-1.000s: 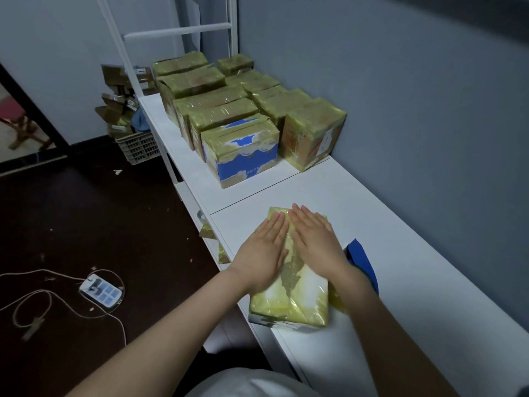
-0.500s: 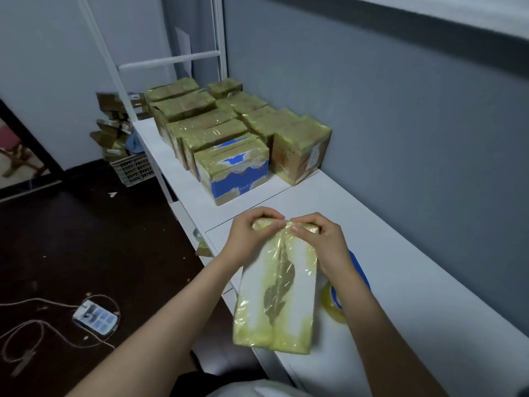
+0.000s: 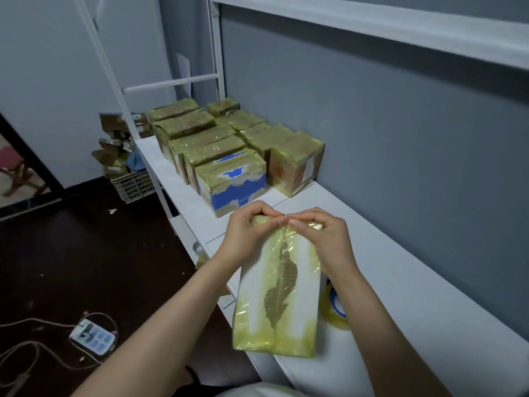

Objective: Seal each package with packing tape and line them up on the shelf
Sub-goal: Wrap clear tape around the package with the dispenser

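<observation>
A white package (image 3: 279, 293) wrapped in yellowish clear tape is tilted up over the front of the white shelf (image 3: 400, 282). My left hand (image 3: 249, 233) and my right hand (image 3: 320, 236) grip its far end, fingers curled over the edge and fingertips almost touching. A roll of packing tape (image 3: 336, 308) with a blue core lies on the shelf just right of the package, partly hidden by my right forearm. Several taped packages (image 3: 229, 144) stand in two rows at the far end of the shelf; the nearest is a blue and white box (image 3: 233, 183).
A grey wall runs along the shelf's right side, with an upper white shelf (image 3: 372, 21) overhead. White frame posts (image 3: 216, 53) stand at the far end. On the dark floor to the left lie a power strip (image 3: 93, 336) with cables, a plastic crate (image 3: 133, 184) and cardboard boxes.
Both hands went from pressing flat on the package to gripping its far end. The package has been lifted and tilted up off the shelf, and the view has risen.
</observation>
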